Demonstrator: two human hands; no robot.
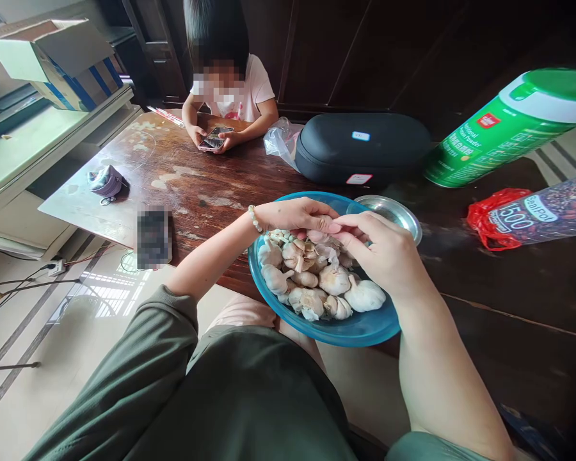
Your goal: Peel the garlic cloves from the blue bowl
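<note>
A blue plastic bowl full of whole garlic bulbs and loose cloves sits at the table edge, close to my lap. Over its far side my two hands meet, fingertips touching. My left hand, with a beaded bracelet at the wrist, is closed in a pinch. Against it my right hand pinches with thumb and forefinger. Between them is a small pale piece, mostly covered by the fingers, which looks like a garlic clove. Behind my right hand stands a shiny metal bowl, its inside largely hidden.
Across the wooden table, a person holds a phone. A black case, green powder canister and plastic jar stand beyond and right. A small pouch and dark blurred device lie left.
</note>
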